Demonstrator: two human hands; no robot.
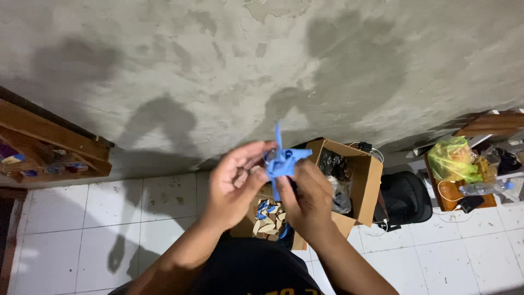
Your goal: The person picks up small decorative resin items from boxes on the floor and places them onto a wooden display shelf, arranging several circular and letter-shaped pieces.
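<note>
A rough grey concrete wall (pixel 262 60) fills the far half of the view, with white floor tiles (pixel 109 218) below it. At far left stands a wooden shelf (pixel 49 142) with small items on it. Right of centre an open cardboard box (pixel 360 175) sits on the floor with dark bags inside, a black bag (pixel 404 199) just beside it, and farther right a yellow-green plastic bag (pixel 452 158) rests on a small wooden stand. Below the hands lies a heap of small folded paper pieces (pixel 268 218), tan and blue.

The left hand (pixel 232 188) and right hand (pixel 308 199) meet in front of the chest, holding a blue folded paper figure (pixel 281 161) between them, raised above the heap. The left fingers (pixel 248 158) pinch its left side, thumb against fingertips; the right fingers curl around its lower part, pressed together on the paper.

The work looks to be mid-fold: shaping or tightening a point of the figure. The next crease would call for a firm grip from one hand while the other presses the flap flat without tearing.
</note>
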